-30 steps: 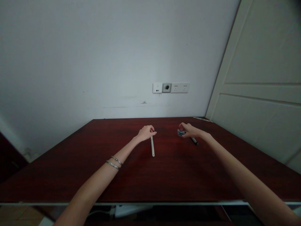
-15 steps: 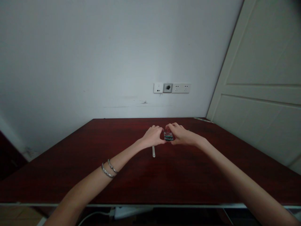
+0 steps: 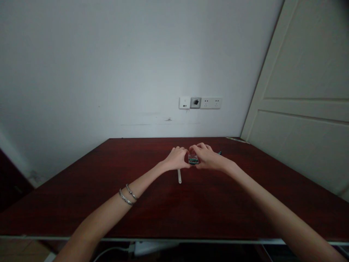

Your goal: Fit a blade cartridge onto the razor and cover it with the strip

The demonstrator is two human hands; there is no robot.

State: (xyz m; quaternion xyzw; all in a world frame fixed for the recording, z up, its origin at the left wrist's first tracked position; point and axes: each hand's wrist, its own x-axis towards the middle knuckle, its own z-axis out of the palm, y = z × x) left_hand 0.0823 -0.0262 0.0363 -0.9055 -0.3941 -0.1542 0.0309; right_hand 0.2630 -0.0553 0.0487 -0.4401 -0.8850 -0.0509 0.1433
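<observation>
A small clear box [image 3: 193, 159] with something green in it is held between my two hands, just above or on the dark red table [image 3: 152, 203]; I cannot tell whether it touches the top. My left hand [image 3: 177, 158] is curved round its left side, thumb low and fingers at the top. On the right side, my right hand [image 3: 205, 157] grips it with bent fingers and thumb. A narrow white strip with a hole at its end [image 3: 179, 176] lies under my left hand, its far part hidden. Behind my right wrist a dark bluish thing [image 3: 219, 153] pokes out.
White wall sockets [image 3: 211, 103] sit on the wall behind the table. A pale panelled door [image 3: 302, 142] stands along the right side. A thin patterned strip [image 3: 237, 140] lies at the far right edge. Below the front edge are a white cable [image 3: 111, 249] and a white object [image 3: 152, 248].
Both hands and the clear box have shifted slightly left, and the box appears tilted a little differently. More of the dark bluish thing shows behind my right wrist.
</observation>
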